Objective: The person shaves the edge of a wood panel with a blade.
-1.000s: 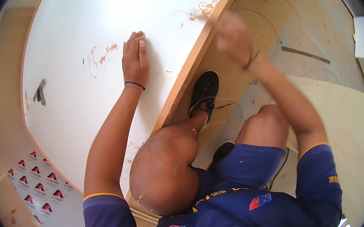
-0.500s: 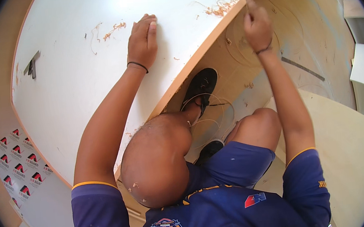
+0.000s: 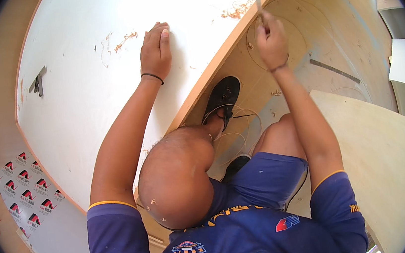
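Observation:
A large white panel [image 3: 85, 105] with an orange-brown edge strip [image 3: 220, 64] slants across the scene. My left hand [image 3: 156, 54] lies on its top, fingers stretched forward and holding nothing. Closed around a narrow, flat grey metal blade [image 3: 258, 4] is my right hand [image 3: 271, 41]; the handle is hidden in the fist, so the exact kind of tool cannot be told. The blade points away from me, its tip by the strip's far stretch. Curled brown shavings [image 3: 237, 10] lie near that tip, and more shavings [image 3: 125, 41] lie beyond my left hand.
A dark angular tool [image 3: 38, 82] rests near the panel's left edge. On the brown board at right lie a flat dark bar [image 3: 334, 71] and loops of thin strip [image 3: 258, 115]. Pale boards [image 3: 367, 127] stand right; a printed sheet [image 3: 25, 191] lies left. My shoe [image 3: 221, 97] is beside the panel.
My right hand has moved left with the metal blade, bringing it closer to the panel's edge strip. The left hand stays flat on the panel.

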The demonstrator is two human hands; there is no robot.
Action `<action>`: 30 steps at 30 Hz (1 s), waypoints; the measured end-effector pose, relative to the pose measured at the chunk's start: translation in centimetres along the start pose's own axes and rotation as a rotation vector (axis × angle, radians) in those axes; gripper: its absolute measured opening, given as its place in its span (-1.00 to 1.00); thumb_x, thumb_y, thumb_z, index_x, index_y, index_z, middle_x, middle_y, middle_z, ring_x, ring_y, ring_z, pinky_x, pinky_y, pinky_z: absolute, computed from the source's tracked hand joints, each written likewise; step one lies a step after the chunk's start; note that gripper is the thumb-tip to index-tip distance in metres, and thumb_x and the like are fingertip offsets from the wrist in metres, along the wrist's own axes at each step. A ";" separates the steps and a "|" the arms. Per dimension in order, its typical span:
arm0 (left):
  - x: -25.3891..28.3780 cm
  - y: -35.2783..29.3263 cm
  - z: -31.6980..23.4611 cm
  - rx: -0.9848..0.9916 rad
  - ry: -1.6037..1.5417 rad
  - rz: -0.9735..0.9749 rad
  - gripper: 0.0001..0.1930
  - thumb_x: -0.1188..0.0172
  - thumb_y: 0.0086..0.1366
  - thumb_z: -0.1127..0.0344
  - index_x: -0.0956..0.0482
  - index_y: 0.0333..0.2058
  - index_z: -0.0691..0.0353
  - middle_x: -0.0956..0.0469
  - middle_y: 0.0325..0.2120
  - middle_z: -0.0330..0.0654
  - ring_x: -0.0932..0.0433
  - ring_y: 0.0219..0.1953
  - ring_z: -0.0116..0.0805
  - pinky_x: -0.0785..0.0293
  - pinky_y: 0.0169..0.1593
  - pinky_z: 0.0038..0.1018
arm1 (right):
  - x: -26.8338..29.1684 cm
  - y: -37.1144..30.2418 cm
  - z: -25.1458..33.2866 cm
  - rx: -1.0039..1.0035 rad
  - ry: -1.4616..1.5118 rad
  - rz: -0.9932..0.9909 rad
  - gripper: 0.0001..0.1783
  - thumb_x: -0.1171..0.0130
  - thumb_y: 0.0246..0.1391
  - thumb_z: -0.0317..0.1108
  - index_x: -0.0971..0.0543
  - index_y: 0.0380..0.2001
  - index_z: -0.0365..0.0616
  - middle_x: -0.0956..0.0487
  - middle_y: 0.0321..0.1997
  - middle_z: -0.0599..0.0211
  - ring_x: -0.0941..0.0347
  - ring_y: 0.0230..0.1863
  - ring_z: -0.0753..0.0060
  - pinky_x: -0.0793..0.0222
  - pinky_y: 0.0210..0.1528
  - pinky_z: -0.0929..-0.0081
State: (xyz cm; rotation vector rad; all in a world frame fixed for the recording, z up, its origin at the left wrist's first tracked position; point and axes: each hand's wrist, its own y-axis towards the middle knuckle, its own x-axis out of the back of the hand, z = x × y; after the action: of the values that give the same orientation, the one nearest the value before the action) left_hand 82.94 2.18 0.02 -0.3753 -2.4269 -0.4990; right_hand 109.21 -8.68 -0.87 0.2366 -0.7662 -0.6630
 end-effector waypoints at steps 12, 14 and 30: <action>0.8 -0.2 0.6 -0.004 0.036 -0.001 -0.62 0.20 0.48 0.15 -0.53 -0.07 0.28 -0.53 0.01 -0.08 -0.34 0.24 -0.10 -0.08 0.36 -0.20 | -2.7 -13.7 9.3 0.342 0.246 0.274 -0.54 -0.06 -0.12 -0.63 -0.56 -0.09 0.01 -0.32 -0.52 0.27 -0.40 -0.43 0.21 -0.36 -0.50 0.36; 0.6 -0.1 0.1 -0.023 0.051 0.001 -0.62 0.19 0.48 0.15 -0.53 -0.07 0.28 -0.53 0.01 -0.08 -0.34 0.24 -0.09 -0.09 0.35 -0.21 | -3.3 -10.3 6.0 0.183 0.250 0.064 -0.60 -0.06 -0.05 -0.57 -0.54 -0.08 -0.04 -0.41 -0.45 0.20 -0.42 -0.41 0.11 -0.39 -0.40 0.24; 0.2 0.0 0.0 -0.020 0.013 -0.029 -0.59 0.18 0.48 0.14 -0.53 -0.06 0.34 -0.53 -0.02 0.01 -0.38 0.21 -0.02 -0.28 0.24 -0.28 | -2.4 -9.3 7.6 0.276 0.240 0.028 -0.42 -0.03 -0.08 -0.58 -0.55 0.07 0.06 -0.44 -0.45 0.19 -0.40 -0.42 0.15 -0.39 -0.41 0.26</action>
State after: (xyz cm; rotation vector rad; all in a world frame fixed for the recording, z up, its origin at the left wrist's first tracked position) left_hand 82.85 2.18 0.14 -0.3449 -2.4192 -0.5363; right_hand 98.23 -14.04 -0.86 0.5466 -0.6269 -0.4902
